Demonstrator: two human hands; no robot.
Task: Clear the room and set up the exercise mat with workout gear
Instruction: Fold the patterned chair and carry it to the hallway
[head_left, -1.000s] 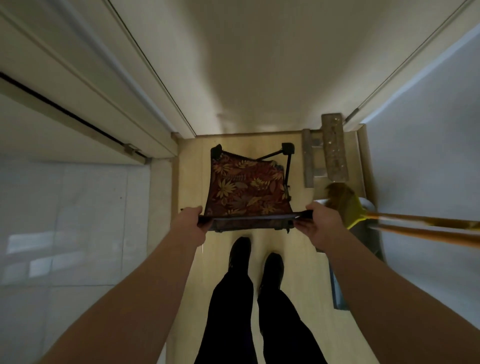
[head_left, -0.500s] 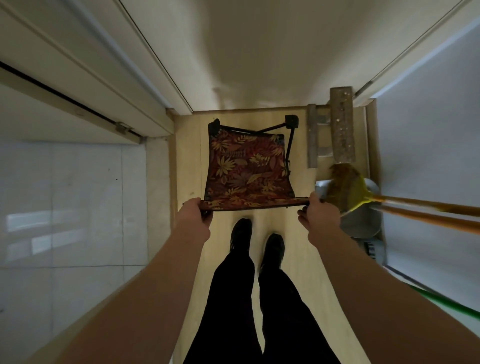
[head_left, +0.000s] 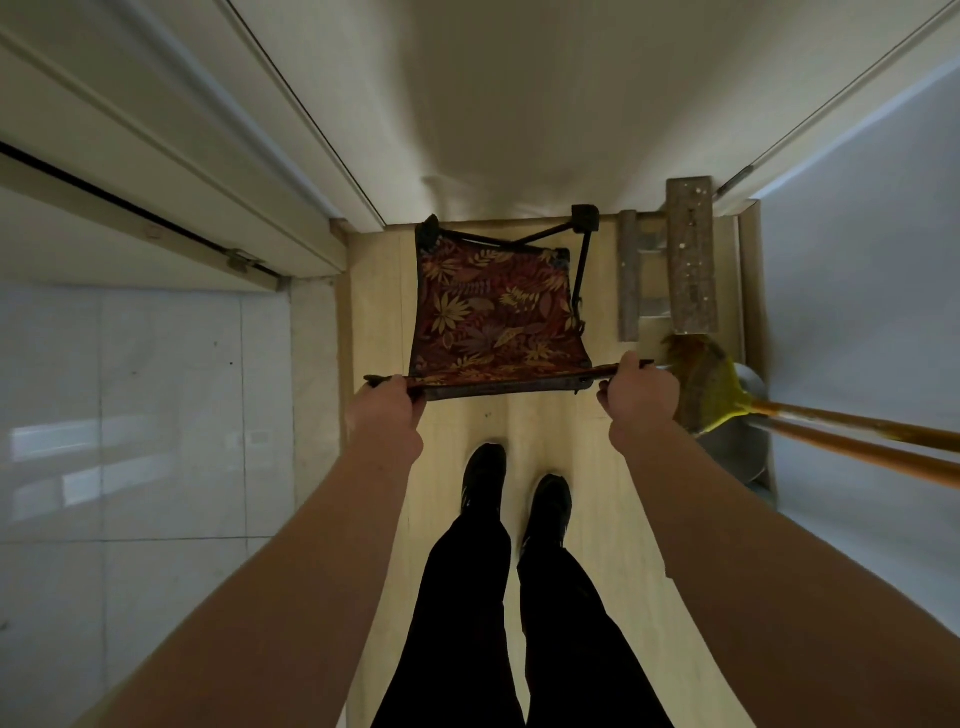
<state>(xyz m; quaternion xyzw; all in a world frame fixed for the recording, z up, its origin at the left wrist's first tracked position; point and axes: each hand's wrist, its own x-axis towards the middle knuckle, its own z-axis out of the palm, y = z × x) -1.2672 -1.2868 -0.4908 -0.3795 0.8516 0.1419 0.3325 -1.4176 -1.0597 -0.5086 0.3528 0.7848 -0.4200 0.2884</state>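
Stool (head_left: 496, 314) with leaf-print fabric seat, held at the near bar over the wooden floor (head_left: 374, 291) of a narrow passage; left hand (head_left: 387, 402) and right hand (head_left: 639, 392) each closed around one bar end; broom (head_left: 711, 384) leaning just right of the right hand; person's dark shoes (head_left: 514, 493) below.

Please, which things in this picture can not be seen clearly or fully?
Head view only:
- Broom: the handle is cut off by the right edge; the bristles are blurred.
- Metal pan: mostly hidden behind the broom.
- Chair: its near legs are hidden under the leaf fabric.
- Left hand and right hand: the fingers curl under the chair's bar, out of sight.
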